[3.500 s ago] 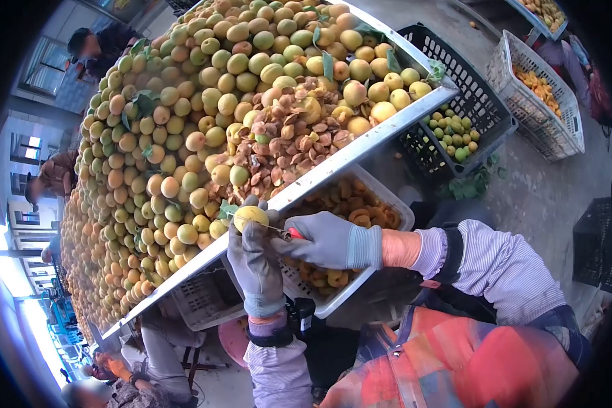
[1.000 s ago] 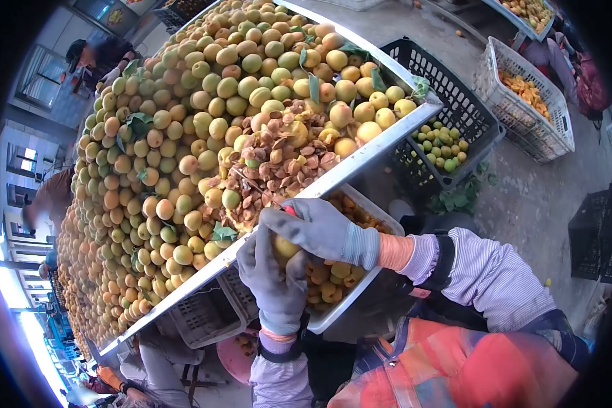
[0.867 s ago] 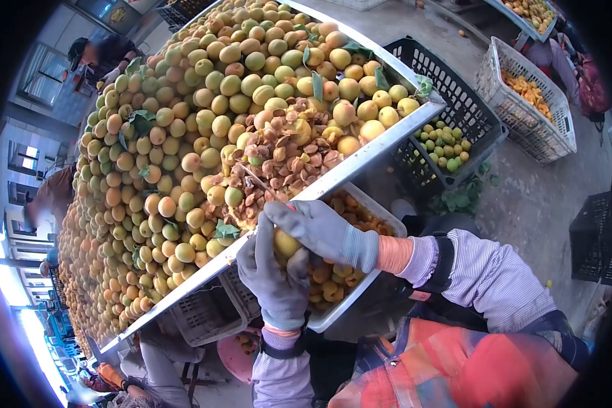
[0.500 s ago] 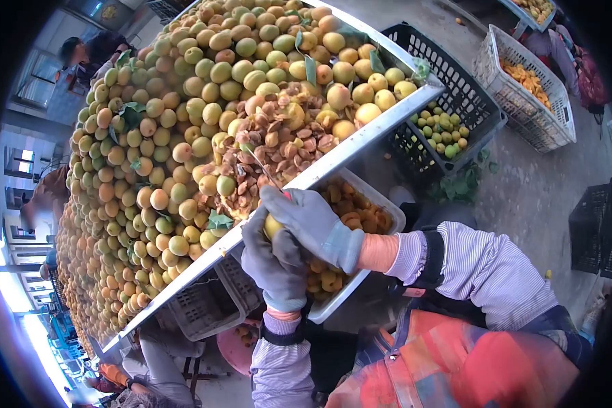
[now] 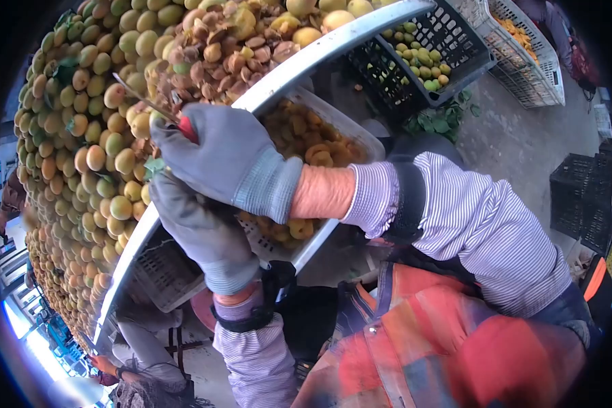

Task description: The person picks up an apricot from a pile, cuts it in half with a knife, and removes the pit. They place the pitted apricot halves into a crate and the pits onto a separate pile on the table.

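My gloved right hand (image 5: pixel 217 153) grips a small knife (image 5: pixel 146 100) by its red handle. The thin blade points up and left over the fruit heap. Just below it, my gloved left hand (image 5: pixel 200 221) is closed at the table's edge. Its fingers are partly covered by the right hand, and what they hold is hidden. Beyond both hands lies a large heap of green-orange apricots (image 5: pixel 95 156). Nearer the rim, brown pits (image 5: pixel 234 64) are piled with bits of pulp. Under my right wrist, a pale tub (image 5: pixel 364 132) holds opened apricot pieces (image 5: pixel 319 146).
A raised metal rim (image 5: pixel 265 88) edges the table. A black crate (image 5: pixel 466 51) of green fruit stands right of it, with leaves (image 5: pixel 445 119) on the floor. Farther off are a white crate (image 5: pixel 544 85) of orange pieces and black crates (image 5: pixel 581 197). Another person's hand (image 5: pixel 105 365) shows lower left.
Both hands have shifted left in view, and the surroundings have shifted as well. The knife blade now points more to the left. The yellow apricot seen in my left hand is now out of sight.
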`<action>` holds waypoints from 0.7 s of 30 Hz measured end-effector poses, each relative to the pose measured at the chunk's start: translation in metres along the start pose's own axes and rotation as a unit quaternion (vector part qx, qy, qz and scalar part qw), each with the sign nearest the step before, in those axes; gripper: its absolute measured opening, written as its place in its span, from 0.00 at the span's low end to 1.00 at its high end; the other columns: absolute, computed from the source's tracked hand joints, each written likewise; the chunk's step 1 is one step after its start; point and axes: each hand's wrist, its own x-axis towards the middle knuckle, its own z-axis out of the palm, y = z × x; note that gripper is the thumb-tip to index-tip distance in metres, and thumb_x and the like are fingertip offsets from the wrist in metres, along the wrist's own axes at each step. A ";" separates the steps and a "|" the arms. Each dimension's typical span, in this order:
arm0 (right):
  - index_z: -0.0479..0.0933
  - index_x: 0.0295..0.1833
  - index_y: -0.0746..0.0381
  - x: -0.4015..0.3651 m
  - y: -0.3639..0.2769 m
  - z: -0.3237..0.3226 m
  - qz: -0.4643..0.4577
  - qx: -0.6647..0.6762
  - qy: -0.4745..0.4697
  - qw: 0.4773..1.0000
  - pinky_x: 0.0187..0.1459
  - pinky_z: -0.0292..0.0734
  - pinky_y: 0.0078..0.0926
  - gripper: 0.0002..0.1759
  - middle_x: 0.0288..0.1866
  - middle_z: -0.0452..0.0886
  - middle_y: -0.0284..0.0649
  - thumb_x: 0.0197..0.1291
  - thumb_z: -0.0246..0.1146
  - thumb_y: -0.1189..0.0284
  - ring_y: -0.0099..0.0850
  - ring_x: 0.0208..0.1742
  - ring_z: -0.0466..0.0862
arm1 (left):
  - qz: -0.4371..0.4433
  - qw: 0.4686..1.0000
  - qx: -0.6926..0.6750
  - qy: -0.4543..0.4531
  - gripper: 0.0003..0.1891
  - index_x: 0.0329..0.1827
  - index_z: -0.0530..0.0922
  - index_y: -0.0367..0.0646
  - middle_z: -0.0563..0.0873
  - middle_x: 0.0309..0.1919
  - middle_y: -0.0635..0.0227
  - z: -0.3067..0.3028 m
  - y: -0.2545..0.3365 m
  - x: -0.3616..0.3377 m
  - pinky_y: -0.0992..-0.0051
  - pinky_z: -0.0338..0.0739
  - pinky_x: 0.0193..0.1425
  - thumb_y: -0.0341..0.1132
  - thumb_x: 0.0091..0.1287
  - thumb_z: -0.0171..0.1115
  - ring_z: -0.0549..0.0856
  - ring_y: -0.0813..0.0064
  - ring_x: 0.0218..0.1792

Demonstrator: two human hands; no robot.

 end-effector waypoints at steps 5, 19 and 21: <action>0.71 0.24 0.61 -0.001 -0.004 -0.002 -0.049 0.011 -0.034 0.998 0.23 0.71 0.31 0.22 0.15 0.73 0.40 0.58 0.61 0.53 0.36 0.18 0.77 | -0.403 0.839 -0.357 0.084 0.16 0.45 0.74 0.52 0.74 0.20 0.78 -0.016 0.022 0.005 0.84 0.66 0.17 0.53 0.70 0.49 0.73 0.84 0.17; 0.72 0.30 0.64 0.000 -0.010 -0.049 0.010 0.081 -0.197 0.977 0.27 0.66 0.22 0.15 0.21 0.70 0.33 0.59 0.63 0.63 0.18 0.25 0.69 | -0.417 0.677 -0.607 -0.011 0.32 0.46 0.74 0.37 0.60 0.14 0.79 -0.030 0.003 0.020 0.81 0.57 0.23 0.62 0.69 0.39 0.56 0.83 0.13; 0.73 0.33 0.65 0.003 -0.001 -0.052 -0.122 -0.085 -0.207 0.967 0.31 0.68 0.25 0.16 0.23 0.69 0.36 0.57 0.64 0.63 0.21 0.28 0.70 | -0.403 0.680 -0.611 -0.028 0.33 0.48 0.73 0.36 0.61 0.14 0.78 -0.028 0.006 0.023 0.81 0.58 0.23 0.62 0.68 0.39 0.58 0.83 0.14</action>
